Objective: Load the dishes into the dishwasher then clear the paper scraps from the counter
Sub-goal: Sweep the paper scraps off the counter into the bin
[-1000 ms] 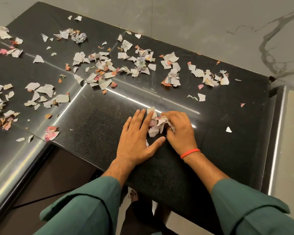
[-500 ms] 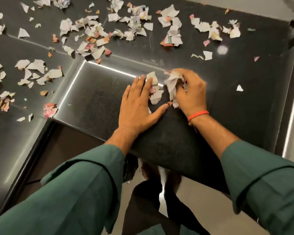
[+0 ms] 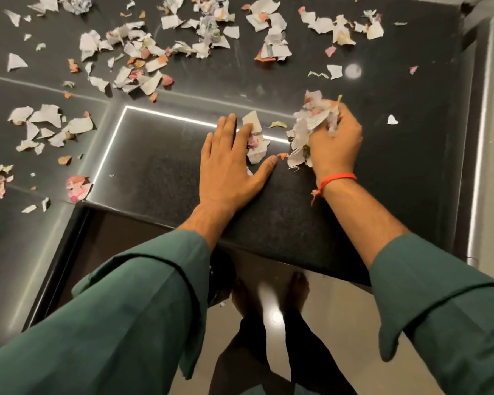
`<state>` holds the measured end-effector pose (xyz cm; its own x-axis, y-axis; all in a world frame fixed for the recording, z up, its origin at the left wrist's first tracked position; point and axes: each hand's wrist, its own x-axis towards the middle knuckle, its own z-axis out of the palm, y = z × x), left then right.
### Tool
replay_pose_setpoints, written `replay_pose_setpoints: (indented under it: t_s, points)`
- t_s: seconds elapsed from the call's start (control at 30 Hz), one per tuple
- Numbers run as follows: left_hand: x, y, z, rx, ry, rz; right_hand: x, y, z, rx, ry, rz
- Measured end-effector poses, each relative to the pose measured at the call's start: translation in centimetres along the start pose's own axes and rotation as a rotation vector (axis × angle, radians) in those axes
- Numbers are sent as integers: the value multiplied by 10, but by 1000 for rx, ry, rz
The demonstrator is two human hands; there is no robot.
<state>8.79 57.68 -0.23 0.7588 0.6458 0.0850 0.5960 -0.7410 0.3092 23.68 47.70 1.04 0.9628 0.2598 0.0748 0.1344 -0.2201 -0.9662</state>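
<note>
Torn paper scraps [image 3: 151, 64] lie scattered over the black counter [image 3: 268, 212]. My right hand [image 3: 335, 146], with an orange thread at the wrist, grips a bunch of white and pink scraps [image 3: 308, 121] just above the counter. My left hand [image 3: 228, 163] lies flat with straight fingers on the counter, its fingertips covering the edge of a small pile of scraps [image 3: 255, 141]. A few small bits sit between the two hands. No dishes or dishwasher are in view.
The counter forms an L, with more scraps [image 3: 40, 126] on its left wing. A single white scrap [image 3: 391, 120] lies right of my right hand. A steel-edged surface [image 3: 485, 138] borders the counter on the right. Pale floor and my feet show below the counter's front edge.
My right hand has closed round a bunch of scraps and moved it to the right, away from my left hand. The left hand stays flat on the counter. The camera has tilted further down.
</note>
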Motion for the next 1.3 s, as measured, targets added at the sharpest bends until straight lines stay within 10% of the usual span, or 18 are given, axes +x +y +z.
replay_pose_setpoints:
  t_s: [0.27,0.77,1.3]
  points:
    - [0,-4,3,-37,1,0,16,3,-12,567,-81,330]
    - [-8,-19,-12,-428,15,57,3,-1,-28,823,-59,470]
    - [-16,-105,-28,-8,56,172,-237,-27,-50,1364,-423,883]
